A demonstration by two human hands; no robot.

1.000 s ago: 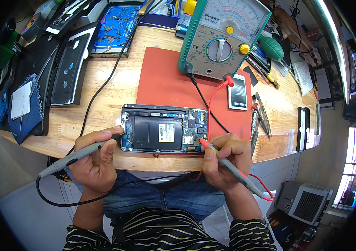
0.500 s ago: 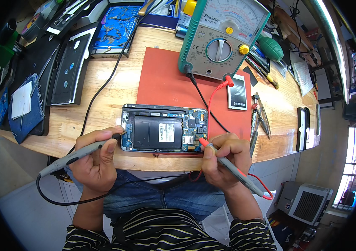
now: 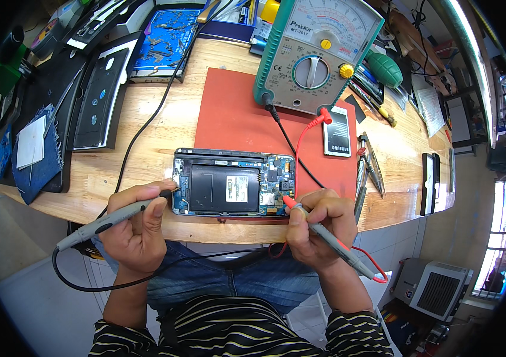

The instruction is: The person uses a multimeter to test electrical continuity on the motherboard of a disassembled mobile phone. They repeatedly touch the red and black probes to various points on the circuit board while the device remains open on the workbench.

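An opened smartphone (image 3: 223, 187) lies sideways across the front edge of the red mat, its blue circuit board and empty battery bay facing up. My left hand (image 3: 134, 229) is closed round the black test probe (image 3: 95, 229), whose tip is at the phone's left end. In my right hand (image 3: 322, 229) is the red test probe (image 3: 339, 250), its tip at the lower right of the board. Whether either tip touches metal is too small to tell. Beyond the phone stands a green and grey analog multimeter (image 3: 315, 56), with the black and red leads plugged into it.
A phone battery (image 3: 337, 134) lies on the red mat (image 3: 229, 113), right of the multimeter. Tweezers (image 3: 373, 163) and other tools lie farther right. At left are a black phone-shaped tray (image 3: 99, 98), a denim cloth (image 3: 42, 160) and a blue parts tray (image 3: 167, 41). The black lead crosses the table.
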